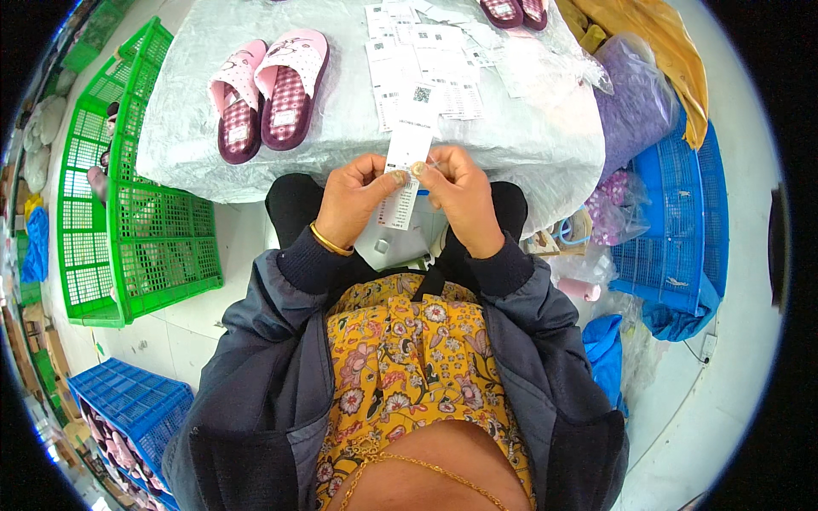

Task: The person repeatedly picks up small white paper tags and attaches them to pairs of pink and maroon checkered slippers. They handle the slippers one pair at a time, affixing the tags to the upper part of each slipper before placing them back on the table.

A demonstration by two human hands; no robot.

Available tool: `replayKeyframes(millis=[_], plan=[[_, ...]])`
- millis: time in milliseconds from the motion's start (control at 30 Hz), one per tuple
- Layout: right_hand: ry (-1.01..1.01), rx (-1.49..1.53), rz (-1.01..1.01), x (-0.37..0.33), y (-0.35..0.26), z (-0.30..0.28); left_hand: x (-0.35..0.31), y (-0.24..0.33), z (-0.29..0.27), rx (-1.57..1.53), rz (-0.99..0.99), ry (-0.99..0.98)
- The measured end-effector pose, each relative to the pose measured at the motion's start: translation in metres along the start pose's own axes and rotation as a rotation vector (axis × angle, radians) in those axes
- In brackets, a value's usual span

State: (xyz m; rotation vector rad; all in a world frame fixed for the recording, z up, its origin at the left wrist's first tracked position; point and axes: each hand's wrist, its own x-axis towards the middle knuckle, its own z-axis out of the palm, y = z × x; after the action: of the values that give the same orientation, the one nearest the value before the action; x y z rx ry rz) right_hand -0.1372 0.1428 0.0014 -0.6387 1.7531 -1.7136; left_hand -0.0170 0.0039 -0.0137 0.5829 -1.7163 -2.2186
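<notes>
My left hand (356,194) pinches the left edge of a long white paper tag (398,203) printed with small text. My right hand (461,192) pinches the same tag from the right, thumb on its face. The tag hangs upright past the table's near edge, above my lap. Its upper end overlaps a spread of white printed tags (426,60) with square codes. A pair of pink slippers (271,89) with dark red checked insoles lies to the left on the plastic-covered table (187,128).
Part of another slipper pair (514,12) shows at the far edge. Green crates (166,223) stand left of the table, and a blue crate (141,396) holding pink items sits nearer. At right are a purple bagged bundle (635,106), blue baskets (660,234) and yellow cloth (660,38).
</notes>
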Motion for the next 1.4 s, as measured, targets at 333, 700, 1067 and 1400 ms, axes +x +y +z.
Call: replayKeyframes(millis=[333,700,1067,1400], plan=[[0.112,-0.62,-0.526,-0.013,-0.015,-0.002,-0.003,0.002,0.001,0.239,0.155,-0.007],[0.025,-0.581,-0.546,-0.017,-0.016,-0.017,-0.005,0.019,0.011,0.485,0.312,0.034],[0.007,-0.442,-0.209,-0.02,-0.024,-0.019,0.01,0.006,0.011,0.12,0.109,-0.019],[-0.002,-0.462,-0.352,-0.021,-0.014,-0.017,0.007,0.003,0.013,0.26,0.224,0.085]])
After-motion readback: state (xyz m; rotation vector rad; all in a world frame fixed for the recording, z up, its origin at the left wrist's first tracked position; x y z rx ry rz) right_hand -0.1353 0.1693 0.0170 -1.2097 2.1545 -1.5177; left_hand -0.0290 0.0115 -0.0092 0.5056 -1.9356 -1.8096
